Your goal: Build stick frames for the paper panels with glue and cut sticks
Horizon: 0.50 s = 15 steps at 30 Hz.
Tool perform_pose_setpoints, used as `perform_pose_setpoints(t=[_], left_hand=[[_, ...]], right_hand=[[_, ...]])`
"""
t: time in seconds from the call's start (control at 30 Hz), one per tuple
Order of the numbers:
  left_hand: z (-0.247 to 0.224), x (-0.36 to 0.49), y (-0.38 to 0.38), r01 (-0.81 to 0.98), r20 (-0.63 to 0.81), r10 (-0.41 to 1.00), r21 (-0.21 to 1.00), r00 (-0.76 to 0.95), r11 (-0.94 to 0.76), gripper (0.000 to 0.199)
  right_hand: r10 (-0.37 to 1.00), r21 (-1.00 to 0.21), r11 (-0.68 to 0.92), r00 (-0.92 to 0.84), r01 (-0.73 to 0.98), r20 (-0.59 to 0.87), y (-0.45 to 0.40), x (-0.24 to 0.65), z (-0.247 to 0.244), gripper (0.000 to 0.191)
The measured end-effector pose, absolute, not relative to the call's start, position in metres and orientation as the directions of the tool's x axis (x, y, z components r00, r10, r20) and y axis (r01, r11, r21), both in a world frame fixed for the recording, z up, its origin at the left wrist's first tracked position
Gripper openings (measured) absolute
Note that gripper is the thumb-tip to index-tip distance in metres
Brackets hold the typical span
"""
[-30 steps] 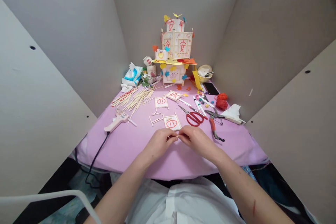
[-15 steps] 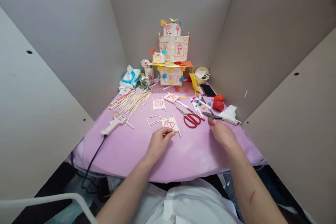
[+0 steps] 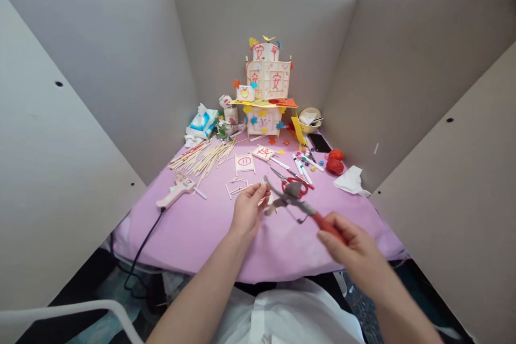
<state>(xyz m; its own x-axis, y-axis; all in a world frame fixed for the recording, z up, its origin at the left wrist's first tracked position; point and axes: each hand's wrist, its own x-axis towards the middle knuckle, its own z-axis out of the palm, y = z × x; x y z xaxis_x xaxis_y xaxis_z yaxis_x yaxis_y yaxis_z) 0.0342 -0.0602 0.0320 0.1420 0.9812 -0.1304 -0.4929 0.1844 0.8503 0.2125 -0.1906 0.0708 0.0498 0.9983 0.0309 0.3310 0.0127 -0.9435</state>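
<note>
My right hand (image 3: 352, 242) is wrapped round the red handles of a pair of pruning shears (image 3: 308, 208). Their metal jaws stand apart and point left, close to the fingertips of my left hand (image 3: 248, 209). That hand is closed in a pinch on a small pale piece that looks like a wooden stick, mostly hidden by the fingers. Behind the fingers and the jaws, a paper panel framed with sticks (image 3: 272, 200) lies largely covered. Red-handled scissors (image 3: 296, 187) rest on the cloth, partly behind the shears.
A glue gun (image 3: 177, 191) with a black cord lies left, before a spread of wooden sticks (image 3: 213, 156). Another framed panel (image 3: 244, 163) lies mid-table. At the back stands a decorated paper tower (image 3: 268, 80). Red yarn (image 3: 335, 165) and tissue (image 3: 351, 180) lie right.
My right hand has picked up the pruning shears from the right side and swung them left towards my left hand. The left hand has risen slightly over the panel.
</note>
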Motion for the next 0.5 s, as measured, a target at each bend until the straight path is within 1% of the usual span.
perform_pose_setpoints(t=[0.03, 0.1, 0.13, 0.17, 0.23, 0.27, 0.3, 0.33, 0.4, 0.5], left_hand=[[0.033, 0.035, -0.063, -0.500, -0.149, 0.975, 0.840, 0.164, 0.212, 0.027], [0.034, 0.035, -0.070, -0.516, -0.171, 0.961, 0.816, 0.217, 0.262, 0.027], [0.033, 0.033, -0.073, -0.517, -0.178, 0.953, 0.807, 0.246, 0.284, 0.027], [0.032, 0.032, -0.075, -0.509, -0.186, 0.944, 0.805, 0.273, 0.306, 0.027], [0.029, 0.027, -0.077, -0.461, -0.231, 0.924, 0.814, 0.304, 0.355, 0.026], [0.026, 0.025, -0.077, -0.429, -0.261, 0.915, 0.821, 0.307, 0.378, 0.026], [0.024, 0.024, -0.076, -0.405, -0.287, 0.909, 0.824, 0.303, 0.396, 0.026], [0.022, 0.023, -0.076, -0.394, -0.304, 0.903, 0.823, 0.304, 0.409, 0.025], [0.018, 0.023, -0.077, -0.408, -0.306, 0.890, 0.804, 0.337, 0.431, 0.022], [0.013, 0.029, -0.079, -0.438, -0.300, 0.850, 0.754, 0.434, 0.490, 0.020]], right_hand=[[0.999, -0.962, 0.053, -0.011, 0.267, 0.052, -0.190, 0.197, 0.066, 0.023], [0.981, -0.969, 0.182, -0.095, 0.168, 0.168, -0.186, 0.170, 0.055, 0.013], [0.970, -0.963, 0.230, -0.112, 0.137, 0.216, -0.184, 0.161, 0.051, 0.013], [0.957, -0.954, 0.267, -0.155, 0.137, 0.245, -0.181, 0.154, 0.047, 0.032], [0.933, -0.937, 0.301, -0.257, 0.177, 0.251, -0.177, 0.147, 0.043, 0.077], [0.921, -0.929, 0.306, -0.311, 0.210, 0.233, -0.175, 0.146, 0.042, 0.092], [0.911, -0.921, 0.305, -0.356, 0.241, 0.209, -0.173, 0.146, 0.043, 0.102], [0.902, -0.914, 0.306, -0.389, 0.267, 0.188, -0.171, 0.146, 0.043, 0.106], [0.894, -0.900, 0.307, -0.419, 0.309, 0.160, -0.169, 0.145, 0.046, 0.106], [0.908, -0.886, 0.313, -0.380, 0.340, 0.175, -0.167, 0.136, 0.048, 0.094]])
